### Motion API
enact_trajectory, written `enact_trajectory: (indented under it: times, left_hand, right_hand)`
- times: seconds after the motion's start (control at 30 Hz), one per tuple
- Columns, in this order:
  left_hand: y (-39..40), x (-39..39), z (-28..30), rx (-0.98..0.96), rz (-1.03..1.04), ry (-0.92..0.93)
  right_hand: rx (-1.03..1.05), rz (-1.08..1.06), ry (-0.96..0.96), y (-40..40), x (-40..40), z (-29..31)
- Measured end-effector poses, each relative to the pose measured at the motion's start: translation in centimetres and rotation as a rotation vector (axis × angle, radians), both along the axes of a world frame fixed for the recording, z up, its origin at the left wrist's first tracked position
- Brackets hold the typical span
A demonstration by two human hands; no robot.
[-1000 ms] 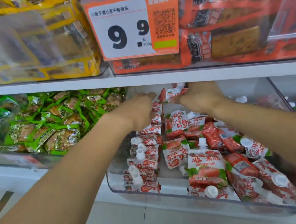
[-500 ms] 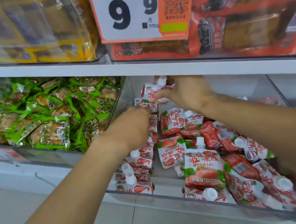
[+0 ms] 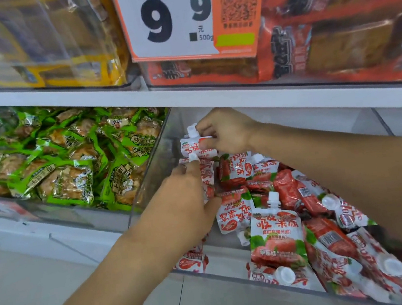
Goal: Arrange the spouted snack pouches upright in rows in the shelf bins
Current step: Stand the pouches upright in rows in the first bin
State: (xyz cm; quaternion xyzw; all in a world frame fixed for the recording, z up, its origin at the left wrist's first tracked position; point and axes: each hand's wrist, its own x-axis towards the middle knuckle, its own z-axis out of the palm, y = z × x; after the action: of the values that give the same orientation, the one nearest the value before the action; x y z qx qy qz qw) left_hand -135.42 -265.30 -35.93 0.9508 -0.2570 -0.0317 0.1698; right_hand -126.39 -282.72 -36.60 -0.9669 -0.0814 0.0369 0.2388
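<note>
Clear bin [image 3: 226, 275] on white shelf (store aisle, tiled floor). R hand [image 3: 227, 131] pinches upright pouch [image 3: 194, 146] at bin's back-left; L hand [image 3: 184, 205] fingers curl round row of pouches [image 3: 207, 177].

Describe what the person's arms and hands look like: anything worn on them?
Both forearms are bare as far as the frame shows: no sleeves, gloves, watch or bracelet. No rings are visible on the left hand or the right hand. Fingers are uncovered.
</note>
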Motion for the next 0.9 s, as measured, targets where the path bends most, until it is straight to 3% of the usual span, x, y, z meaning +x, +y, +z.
enact_trajectory:
  times: [0.23, 0.37, 0.47, 0.53, 0.67, 0.8, 0.9]
  left_hand:
    - [1.7, -1.8, 0.2, -0.042, 0.042, -0.043]
    - [1.8, -2.4, 0.6, -0.023, 0.071, -0.067]
    - [2.4, -3.2, 0.6, 0.016, 0.064, -0.06]
    - [2.8, -3.8, 0.4, 0.066, 0.067, -0.078]
    - [3.1, -3.8, -0.6, 0.16, 0.059, -0.075]
    - [3.1, -3.2, -0.7, 0.084, 0.055, -0.007]
    - [3.0, -3.0, -0.4, 0.094, 0.046, 0.003]
  right_hand:
    - [-0.006, 0.0, -0.024, 1.0, -1.1, -2.4]
    - [-0.009, 0.05, 0.112, 0.8, -1.5, -0.4]
    - [-0.001, -0.013, 0.07, 0.6, -2.0, 0.8]
    - [0.036, -0.135, 0.046, 0.0, -2.7, 1.0]
    - [0.366, -0.185, 0.343, 0.3, -4.0, 0.0]
    - [0.307, -0.219, 0.16, 1.5, -4.1, -1.7]
    - [0.414, -0.203, 0.329, 1.1, -4.5, 0.1]
